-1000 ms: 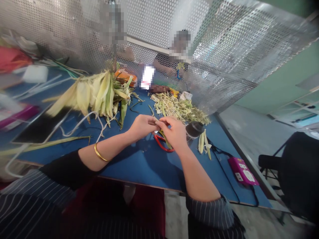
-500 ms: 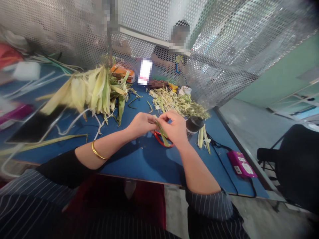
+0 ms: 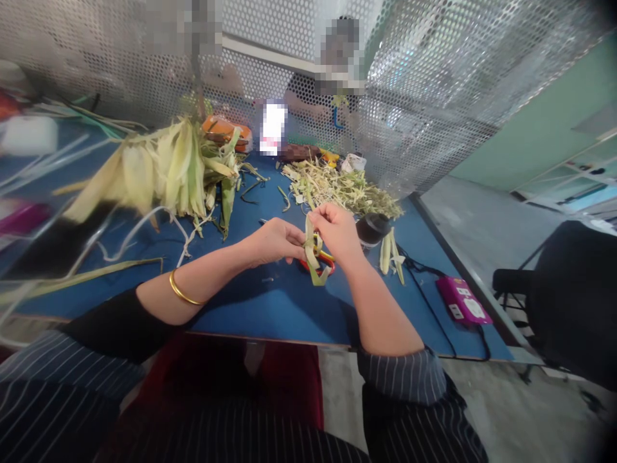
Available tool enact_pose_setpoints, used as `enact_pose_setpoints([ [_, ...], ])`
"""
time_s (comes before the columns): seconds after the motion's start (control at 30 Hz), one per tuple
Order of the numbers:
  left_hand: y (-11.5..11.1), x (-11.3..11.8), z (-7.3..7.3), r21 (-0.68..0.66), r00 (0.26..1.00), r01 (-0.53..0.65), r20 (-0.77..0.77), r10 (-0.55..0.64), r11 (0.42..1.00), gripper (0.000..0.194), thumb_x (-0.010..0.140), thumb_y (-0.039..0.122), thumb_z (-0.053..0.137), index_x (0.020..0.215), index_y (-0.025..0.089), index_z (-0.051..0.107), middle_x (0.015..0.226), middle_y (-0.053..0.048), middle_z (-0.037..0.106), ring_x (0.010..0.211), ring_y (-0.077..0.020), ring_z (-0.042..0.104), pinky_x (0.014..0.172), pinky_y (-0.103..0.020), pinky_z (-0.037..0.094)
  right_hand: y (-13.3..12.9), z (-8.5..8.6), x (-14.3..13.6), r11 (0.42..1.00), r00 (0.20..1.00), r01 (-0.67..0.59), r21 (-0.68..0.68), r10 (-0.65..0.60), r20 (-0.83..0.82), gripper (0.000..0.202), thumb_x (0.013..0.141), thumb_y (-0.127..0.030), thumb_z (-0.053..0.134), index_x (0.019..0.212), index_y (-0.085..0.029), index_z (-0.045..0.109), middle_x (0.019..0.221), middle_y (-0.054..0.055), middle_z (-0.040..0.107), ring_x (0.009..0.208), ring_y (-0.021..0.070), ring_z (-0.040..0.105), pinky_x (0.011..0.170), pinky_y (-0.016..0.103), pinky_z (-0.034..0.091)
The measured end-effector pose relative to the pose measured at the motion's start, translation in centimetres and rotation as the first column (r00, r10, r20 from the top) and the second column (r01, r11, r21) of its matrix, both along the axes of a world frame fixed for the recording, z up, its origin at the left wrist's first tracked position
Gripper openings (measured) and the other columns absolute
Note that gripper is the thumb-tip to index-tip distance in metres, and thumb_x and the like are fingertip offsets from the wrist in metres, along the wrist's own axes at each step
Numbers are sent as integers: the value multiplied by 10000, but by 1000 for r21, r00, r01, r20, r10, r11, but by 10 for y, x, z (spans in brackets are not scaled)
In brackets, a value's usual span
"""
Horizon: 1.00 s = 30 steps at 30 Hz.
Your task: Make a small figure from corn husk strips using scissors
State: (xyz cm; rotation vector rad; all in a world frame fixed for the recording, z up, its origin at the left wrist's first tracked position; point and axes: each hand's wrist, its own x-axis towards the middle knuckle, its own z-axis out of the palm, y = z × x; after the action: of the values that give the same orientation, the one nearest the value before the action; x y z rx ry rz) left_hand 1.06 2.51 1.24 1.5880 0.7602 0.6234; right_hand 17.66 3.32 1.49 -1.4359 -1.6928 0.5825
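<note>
1. Currently, the left hand [image 3: 278, 243] pinches a pale green corn-husk strip [image 3: 310, 256] between thumb and fingers, just above the red-handled scissors [image 3: 332, 262].
2. The right hand [image 3: 337, 230] grips the strip's upper end between thumb and forefinger, its other fingers curled in, farther from the person than the scissors' handles.
3. That strip is bent and hangs in front of the scissors, partly covering them; whether it touches them, I cannot tell.
4. Right of the scissors is a black-topped round container [image 3: 372, 228], with loose husk pieces [image 3: 387, 252] just beyond it and a purple packet [image 3: 463, 300] farther right.
5. Behind the scissors lies a heap of shredded husk [image 3: 332, 186].
6. Well to the left of the scissors sits a bunch of whole corn husks [image 3: 166, 168].
7. Beneath the scissors is a blue tabletop [image 3: 284, 315]; a gold bangle [image 3: 179, 289] circles the left forearm.
</note>
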Motion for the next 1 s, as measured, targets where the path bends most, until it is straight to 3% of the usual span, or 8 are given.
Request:
enact_pose_setpoints([
  [0.2, -5, 6, -9, -33, 985, 162, -60, -163, 986, 105, 593, 203, 715, 679, 142, 710, 555, 3, 620, 455, -79, 494, 459, -196, 395, 8, -3, 0, 992, 960, 85, -96, -107, -259, 137, 784, -303, 518, 688, -205, 508, 556, -23, 581, 411, 89, 456, 410, 225, 344],
  [0.37, -9, 8, -7, -70, 972, 209, -93, -215, 975, 86, 593, 188, 712, 663, 138, 709, 521, 11, 590, 446, -73, 481, 443, -185, 366, 13, 1, 6, 976, 752, 18, -217, -157, -640, 128, 798, -287, 512, 715, -198, 471, 708, 6, 671, 368, 52, 425, 358, 199, 313],
  [0.5, -8, 5, -3, -38, 960, 249, -120, -251, 968, 109, 611, 218, 704, 675, 132, 721, 502, 7, 568, 455, -77, 470, 444, -188, 351, 18, -2, 11, 967, 638, -24, -253, -180, -749, 117, 821, -276, 495, 747, -185, 495, 810, 38, 684, 493, 66, 555, 449, 191, 432],
  [0.6, -5, 3, -1, -37, 965, 226, -130, -228, 974, 175, 617, 254, 700, 739, 135, 740, 555, -11, 600, 486, -86, 484, 458, -196, 358, 19, -4, 9, 992, 681, 62, -106, -120, -722, 145, 845, -341, 481, 786, -209, 471, 849, 19, 670, 614, 85, 627, 570, 210, 501],
  [0.73, -1, 0, -1, -82, 990, 99, -88, -106, 992, 215, 618, 283, 706, 779, 145, 743, 600, -21, 620, 487, -75, 472, 429, -189, 308, 13, 1, 8, 992, 895, 66, 111, -10, -447, 248, 848, -487, 461, 896, -245, 495, 935, 23, 630, 737, 119, 657, 634, 239, 497],
  [0.87, 4, -3, 0, -205, 991, -97, 70, 113, 974, 235, 645, 289, 708, 834, 151, 734, 627, -31, 632, 466, -53, 440, 402, -182, 247, 5, 10, 15, 933, 964, 264, 244, -246, -100, 382, 812, -562, 483, 854, -199, 593, 817, 60, 634, 660, 145, 603, 614, 271, 453],
  [0.93, 7, -5, 0, -243, 967, -183, 130, 218, 953, 256, 650, 286, 711, 866, 151, 728, 671, -41, 645, 477, -48, 448, 402, -182, 234, 3, 12, 18, 963, 968, 251, 100, -248, -43, 482, 796, -617, 463, 681, -173, 611, 609, 40, 592, 532, 133, 537, 532, 265, 411],
  [1.0, 9, -7, 0, -235, 948, -236, 159, 277, 943, 219, 652, 279, 708, 824, 144, 725, 661, -41, 633, 486, -50, 456, 404, -186, 229, 3, 11, 16, 979, 990, 88, -182, -106, -89, 544, 767, -660, 468, 582, -165, 600, 505, 19, 543, 425, 105, 458, 445, 251, 349],
])
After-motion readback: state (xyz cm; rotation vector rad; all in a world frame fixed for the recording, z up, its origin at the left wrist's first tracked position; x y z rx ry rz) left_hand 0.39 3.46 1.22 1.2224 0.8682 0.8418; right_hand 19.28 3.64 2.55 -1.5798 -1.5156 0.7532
